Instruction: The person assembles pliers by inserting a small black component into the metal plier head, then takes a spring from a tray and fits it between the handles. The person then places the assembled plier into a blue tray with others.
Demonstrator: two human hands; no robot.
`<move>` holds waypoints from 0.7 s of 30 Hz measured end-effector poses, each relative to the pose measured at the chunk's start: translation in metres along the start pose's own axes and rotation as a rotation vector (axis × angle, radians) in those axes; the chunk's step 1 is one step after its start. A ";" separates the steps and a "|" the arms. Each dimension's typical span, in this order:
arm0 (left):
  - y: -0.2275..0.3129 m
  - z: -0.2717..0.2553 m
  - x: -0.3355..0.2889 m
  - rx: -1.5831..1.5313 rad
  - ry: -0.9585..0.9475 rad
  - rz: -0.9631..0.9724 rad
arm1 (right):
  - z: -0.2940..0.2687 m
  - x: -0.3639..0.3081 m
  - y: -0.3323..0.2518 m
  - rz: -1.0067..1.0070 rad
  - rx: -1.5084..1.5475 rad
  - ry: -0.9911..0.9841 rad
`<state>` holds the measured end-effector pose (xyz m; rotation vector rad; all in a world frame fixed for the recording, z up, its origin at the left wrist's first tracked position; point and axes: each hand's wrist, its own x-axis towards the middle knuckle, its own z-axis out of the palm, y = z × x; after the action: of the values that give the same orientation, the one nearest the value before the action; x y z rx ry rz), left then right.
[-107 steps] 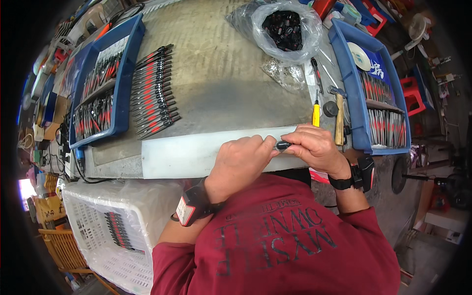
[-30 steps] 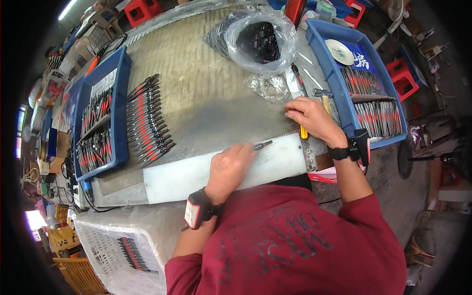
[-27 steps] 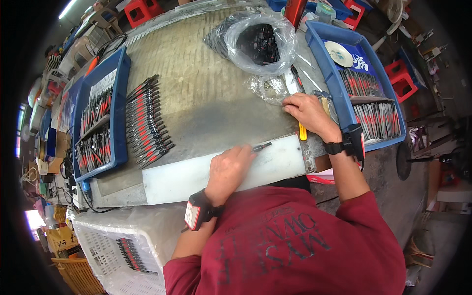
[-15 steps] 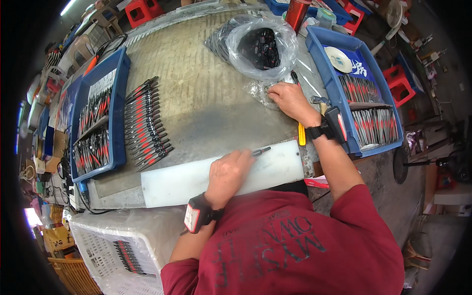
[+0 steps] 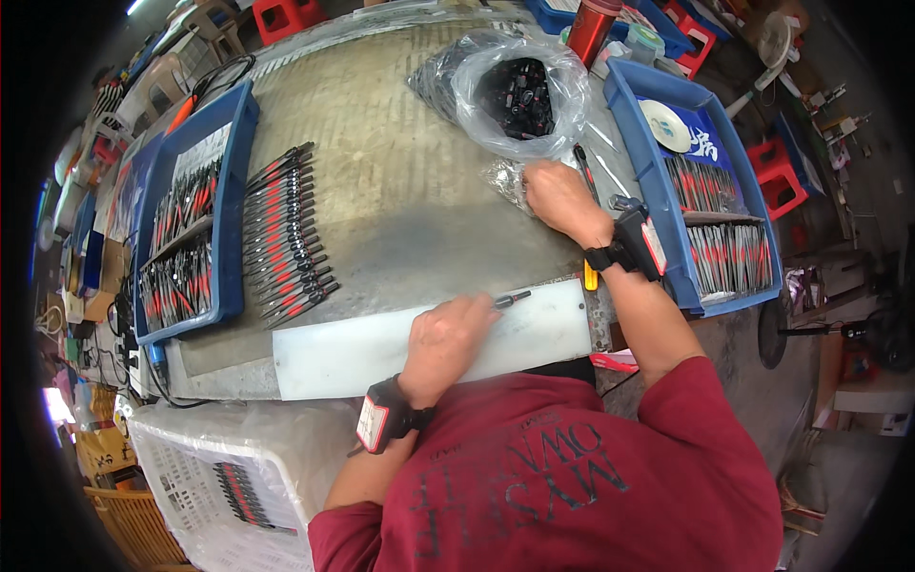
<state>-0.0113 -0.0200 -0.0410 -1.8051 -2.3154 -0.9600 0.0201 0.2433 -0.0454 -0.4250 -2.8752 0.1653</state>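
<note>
My left hand (image 5: 446, 338) rests over the long white board (image 5: 334, 355), fingers closed around a dark pen-shaped tool (image 5: 515, 298) whose tip sticks out to the right. Farther up, my right hand (image 5: 564, 202) reaches to a small clear plastic bag (image 5: 505, 179), its fingertips bunched together at the bag's edge. What they pinch, if anything, is hidden. Just beyond stands a large clear bag (image 5: 570, 122), open at the top, full of black parts with red bits (image 5: 524, 100). A row of red-and-black pen-shaped tools (image 5: 281, 234) lies on the table at left.
Blue trays of similar tools flank the table, one at left (image 5: 232, 205) and one at right (image 5: 620, 95). A small hammer (image 5: 624, 204), a yellow-handled tool (image 5: 591, 276) and a red cup (image 5: 593, 30) lie or stand near the right tray. A white basket (image 5: 205, 419) sits below left.
My right hand has shifted slightly at the small bag. My left hand keeps its hold on the pen-shaped tool over the board. The whole view has shifted a little.
</note>
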 end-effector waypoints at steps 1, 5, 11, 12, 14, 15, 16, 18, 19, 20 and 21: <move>0.001 0.000 0.000 -0.001 -0.008 -0.007 | -0.001 -0.001 0.001 0.025 0.016 -0.034; 0.001 -0.001 0.000 -0.009 -0.014 -0.013 | -0.004 -0.007 0.008 0.095 0.119 -0.023; 0.001 -0.002 0.000 -0.022 -0.020 -0.013 | 0.002 -0.010 0.013 0.069 0.154 0.084; 0.001 -0.002 0.000 -0.022 -0.020 -0.016 | 0.004 -0.009 0.012 0.054 0.147 0.090; 0.002 -0.002 0.000 -0.020 -0.021 -0.021 | 0.005 -0.009 0.012 0.029 0.150 0.114; 0.002 -0.002 0.000 -0.019 -0.023 -0.021 | 0.006 -0.009 0.011 0.018 0.161 0.131; 0.001 -0.002 0.000 -0.018 -0.025 -0.020 | 0.006 -0.008 0.011 0.015 0.163 0.139; 0.001 -0.002 0.000 -0.016 -0.026 -0.021 | 0.005 -0.009 0.010 0.009 0.157 0.101; 0.001 -0.001 0.000 -0.016 -0.024 -0.021 | 0.003 -0.010 0.010 0.005 0.143 0.078; 0.001 -0.001 0.000 -0.017 -0.022 -0.021 | 0.001 -0.010 0.011 0.003 0.193 0.077; 0.001 -0.001 0.000 -0.020 -0.024 -0.020 | -0.002 -0.010 0.013 -0.005 0.238 0.077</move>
<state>-0.0107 -0.0199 -0.0396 -1.8143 -2.3513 -0.9733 0.0337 0.2529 -0.0480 -0.3690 -2.7369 0.4738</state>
